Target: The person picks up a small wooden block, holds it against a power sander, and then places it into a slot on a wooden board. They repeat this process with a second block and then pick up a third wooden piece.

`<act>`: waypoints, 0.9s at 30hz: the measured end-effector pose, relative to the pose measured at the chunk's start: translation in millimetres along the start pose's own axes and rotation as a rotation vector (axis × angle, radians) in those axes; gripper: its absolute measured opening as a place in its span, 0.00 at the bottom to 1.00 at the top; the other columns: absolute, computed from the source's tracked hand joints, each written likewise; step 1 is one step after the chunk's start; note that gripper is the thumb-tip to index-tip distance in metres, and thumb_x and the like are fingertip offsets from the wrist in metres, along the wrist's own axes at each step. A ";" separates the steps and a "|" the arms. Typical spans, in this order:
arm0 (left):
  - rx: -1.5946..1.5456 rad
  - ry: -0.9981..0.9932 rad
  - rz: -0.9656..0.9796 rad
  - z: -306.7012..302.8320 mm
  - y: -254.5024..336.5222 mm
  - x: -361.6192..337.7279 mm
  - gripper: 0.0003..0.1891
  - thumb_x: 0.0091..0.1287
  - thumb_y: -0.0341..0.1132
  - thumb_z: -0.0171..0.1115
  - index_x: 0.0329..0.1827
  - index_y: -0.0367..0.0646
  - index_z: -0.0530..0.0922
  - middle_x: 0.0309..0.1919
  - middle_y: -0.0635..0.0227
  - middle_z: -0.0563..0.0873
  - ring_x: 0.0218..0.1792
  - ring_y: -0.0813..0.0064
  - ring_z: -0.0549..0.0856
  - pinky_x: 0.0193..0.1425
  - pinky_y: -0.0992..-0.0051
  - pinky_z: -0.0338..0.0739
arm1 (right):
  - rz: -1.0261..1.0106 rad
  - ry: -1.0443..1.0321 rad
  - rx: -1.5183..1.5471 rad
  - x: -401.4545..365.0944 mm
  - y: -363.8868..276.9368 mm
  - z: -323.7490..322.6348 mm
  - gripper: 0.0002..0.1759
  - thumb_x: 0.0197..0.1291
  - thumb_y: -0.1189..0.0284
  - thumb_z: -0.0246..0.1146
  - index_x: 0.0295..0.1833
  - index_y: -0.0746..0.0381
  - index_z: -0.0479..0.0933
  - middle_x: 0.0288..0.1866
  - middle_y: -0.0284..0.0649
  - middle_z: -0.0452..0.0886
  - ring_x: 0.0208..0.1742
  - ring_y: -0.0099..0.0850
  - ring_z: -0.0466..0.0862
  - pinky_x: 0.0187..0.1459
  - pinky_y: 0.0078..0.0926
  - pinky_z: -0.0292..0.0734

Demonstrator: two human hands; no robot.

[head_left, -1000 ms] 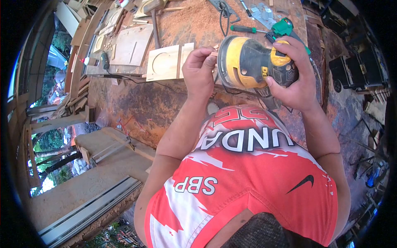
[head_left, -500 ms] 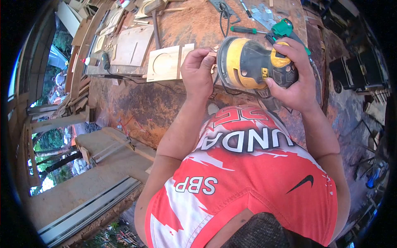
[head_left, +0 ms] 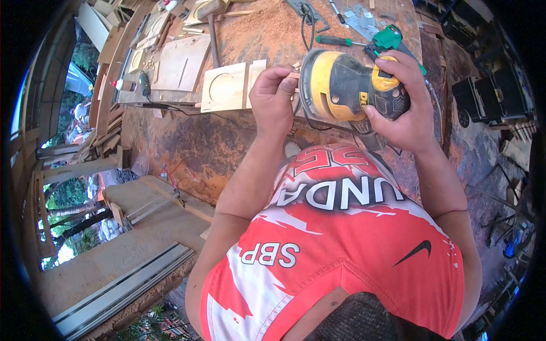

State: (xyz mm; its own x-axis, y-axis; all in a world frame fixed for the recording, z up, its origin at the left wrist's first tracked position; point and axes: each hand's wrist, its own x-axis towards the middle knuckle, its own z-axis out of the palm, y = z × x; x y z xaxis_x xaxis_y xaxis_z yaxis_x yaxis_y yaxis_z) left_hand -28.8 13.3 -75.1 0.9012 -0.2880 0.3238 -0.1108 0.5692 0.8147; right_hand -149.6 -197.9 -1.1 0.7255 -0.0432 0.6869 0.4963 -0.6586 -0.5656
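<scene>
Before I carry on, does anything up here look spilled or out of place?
Sawdust lies loose beside the mallet, looking like uncleared waste. Also unusual: your right hand holds the sander sideways, its pad facing a small wood piece in your left hand.

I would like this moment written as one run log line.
right hand: grips sander sideways | left hand: pinches small wood piece at sander's pad | bench: round-recessed board, mallet, screwdriver
</scene>
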 end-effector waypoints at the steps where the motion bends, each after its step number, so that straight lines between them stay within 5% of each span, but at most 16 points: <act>1: 0.000 0.000 -0.001 -0.7 -0.8 -0.5 0.08 0.66 0.21 0.63 0.46 0.34 0.77 0.43 0.62 0.84 0.43 0.75 0.84 0.52 0.77 0.79 | 0.000 0.000 -0.003 0.2 -0.3 -0.1 0.38 0.37 0.79 0.73 0.60 0.59 0.73 0.59 0.48 0.73 0.60 0.45 0.76 0.61 0.37 0.72; 25: 0.017 0.021 0.002 -4.2 2.7 0.4 0.09 0.67 0.26 0.65 0.48 0.34 0.77 0.42 0.63 0.84 0.41 0.75 0.84 0.47 0.77 0.80 | 0.025 0.013 -0.020 2.3 0.4 -0.2 0.36 0.39 0.78 0.73 0.60 0.60 0.73 0.58 0.47 0.74 0.59 0.43 0.76 0.62 0.36 0.71; 27: -0.048 0.111 -0.111 -17.6 -1.3 4.3 0.10 0.67 0.28 0.65 0.48 0.37 0.76 0.40 0.64 0.85 0.40 0.74 0.85 0.48 0.76 0.81 | 0.062 -0.002 0.006 1.4 7.3 0.6 0.34 0.39 0.78 0.73 0.58 0.60 0.73 0.57 0.47 0.74 0.59 0.43 0.76 0.61 0.36 0.71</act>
State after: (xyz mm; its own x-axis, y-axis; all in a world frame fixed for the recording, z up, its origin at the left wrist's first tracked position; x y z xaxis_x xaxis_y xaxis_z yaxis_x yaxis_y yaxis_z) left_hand -17.5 24.9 -83.2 0.9480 -0.2653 0.1758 0.0094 0.5755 0.8177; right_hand -144.7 -202.3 -4.5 0.7554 -0.0822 0.6500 0.4536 -0.6503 -0.6094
